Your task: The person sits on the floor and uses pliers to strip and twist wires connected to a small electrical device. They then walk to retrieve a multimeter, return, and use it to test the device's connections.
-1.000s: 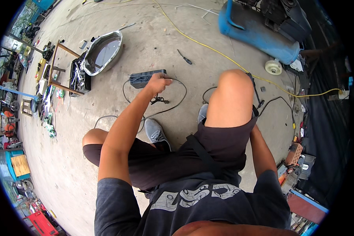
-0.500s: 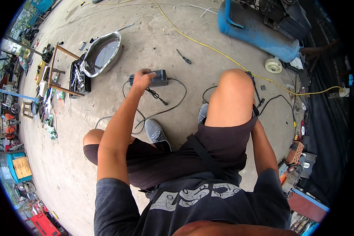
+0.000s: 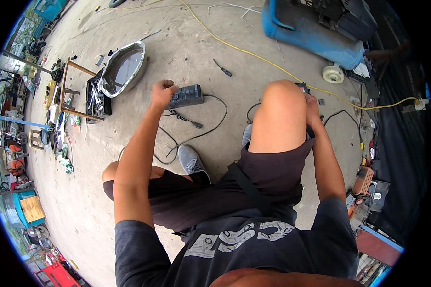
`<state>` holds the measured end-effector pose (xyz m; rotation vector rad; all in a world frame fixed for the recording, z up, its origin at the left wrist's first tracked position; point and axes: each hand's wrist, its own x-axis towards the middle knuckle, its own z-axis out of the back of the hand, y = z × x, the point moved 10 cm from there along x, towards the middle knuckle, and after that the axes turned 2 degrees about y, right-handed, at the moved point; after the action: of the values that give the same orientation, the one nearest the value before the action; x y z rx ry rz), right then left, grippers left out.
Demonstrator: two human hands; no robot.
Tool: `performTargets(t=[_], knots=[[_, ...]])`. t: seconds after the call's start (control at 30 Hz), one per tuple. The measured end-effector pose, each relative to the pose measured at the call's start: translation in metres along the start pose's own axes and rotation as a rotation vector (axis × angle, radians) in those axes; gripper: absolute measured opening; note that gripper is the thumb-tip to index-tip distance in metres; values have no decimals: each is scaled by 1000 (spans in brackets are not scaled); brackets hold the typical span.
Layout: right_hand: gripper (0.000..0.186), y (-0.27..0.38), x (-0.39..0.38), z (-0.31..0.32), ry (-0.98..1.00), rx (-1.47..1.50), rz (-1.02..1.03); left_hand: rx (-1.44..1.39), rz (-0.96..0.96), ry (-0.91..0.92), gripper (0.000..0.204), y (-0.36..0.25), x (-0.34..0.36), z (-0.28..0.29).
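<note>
My left hand (image 3: 163, 94) is closed, fingers curled together, at the left end of a black box like a power adapter (image 3: 187, 95) on the concrete floor. Whatever those fingers hold is hidden. One black cord (image 3: 222, 103) leaves the box's right end and loops over the floor. A short black lead with a plug (image 3: 195, 125) lies just below the box. Beside my raised right knee, my right hand (image 3: 312, 111) closes around something mostly hidden. A dark piece (image 3: 302, 87) of it shows past the knee.
A basin of dark water (image 3: 122, 71) stands left, near a wooden frame (image 3: 66, 91) and a tray of tools (image 3: 98, 95). A loose cable end (image 3: 222, 67) lies ahead. A yellow hose (image 3: 254, 53) crosses toward a blue compressor tank (image 3: 311, 38) with a pale wheel (image 3: 333, 74).
My left hand has slid left off the box's top to its end. The box's coiled cable is no longer visible there. My right hand has come up higher beside the knee.
</note>
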<state>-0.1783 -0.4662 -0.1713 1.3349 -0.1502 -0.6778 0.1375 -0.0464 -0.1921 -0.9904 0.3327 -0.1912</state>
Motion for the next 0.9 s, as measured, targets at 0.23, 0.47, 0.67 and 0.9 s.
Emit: performTargets(t=[0.23, 0.47, 0.67, 0.9], knots=[[42, 106, 2, -20, 290, 255, 154, 34, -87, 197, 29, -66, -3, 17], [47, 189, -23, -93, 761, -395, 482, 423, -288, 451, 23, -158, -74, 30], [47, 223, -45, -168, 1012, -743, 471, 552, -431, 751, 31, -193, -159, -16], [36, 216, -62, -266, 1232, -1146, 668, 715, -469, 998, 42, -174, -205, -63]])
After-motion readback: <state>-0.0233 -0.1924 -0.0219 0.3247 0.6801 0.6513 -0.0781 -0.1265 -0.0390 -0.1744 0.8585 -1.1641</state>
